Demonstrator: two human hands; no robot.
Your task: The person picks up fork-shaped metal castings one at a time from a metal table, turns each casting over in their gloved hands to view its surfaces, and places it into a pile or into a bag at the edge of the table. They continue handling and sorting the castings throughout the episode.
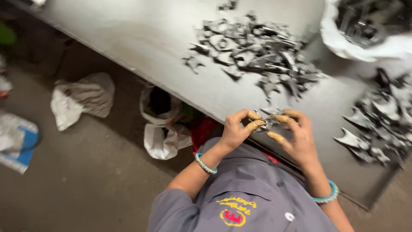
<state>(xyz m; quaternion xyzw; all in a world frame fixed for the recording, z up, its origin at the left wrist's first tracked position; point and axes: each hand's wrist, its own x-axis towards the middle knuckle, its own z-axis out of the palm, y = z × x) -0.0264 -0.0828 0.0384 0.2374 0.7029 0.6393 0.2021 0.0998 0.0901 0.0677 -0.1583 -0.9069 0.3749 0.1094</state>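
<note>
both hands met at the near edge of the worktop (141, 47). left hand (234, 131) and right hand (300, 137), fingers closed on one small metal part (267, 122) held between them, just above the worktop edge. pile (257, 49) of parts lay beyond it; second pile (380, 124) to its right; white bag (365, 47) at far right.

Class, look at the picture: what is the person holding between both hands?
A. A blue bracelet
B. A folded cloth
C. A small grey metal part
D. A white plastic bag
C: the left hand and right hand pinch a small grey metal part between their yellow-tipped fingers, above the table edge and near the pile of like parts.
</note>
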